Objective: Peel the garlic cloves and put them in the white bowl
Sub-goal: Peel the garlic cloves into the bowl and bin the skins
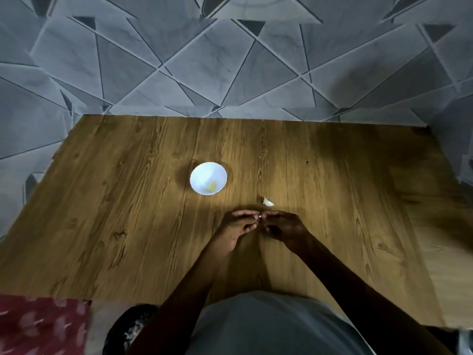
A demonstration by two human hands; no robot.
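Grey wall tiles crossed by dark triangular lines back a brown wood-grain bench (pixel 128 201). Near its middle the left hand (pixel 236 224) and right hand (pixel 285 226) meet fingertip to fingertip, each grip pinched on a small pale garlic clove (pixel 258 216) between them; how much skin remains is too small to tell. A round white bowl (pixel 202 174), holding one yellowish peeled clove (pixel 212 186), stands ahead and leftward, nearer the left hand. A whitish piece (pixel 268 202), perhaps another clove, lies just beyond the right hand.
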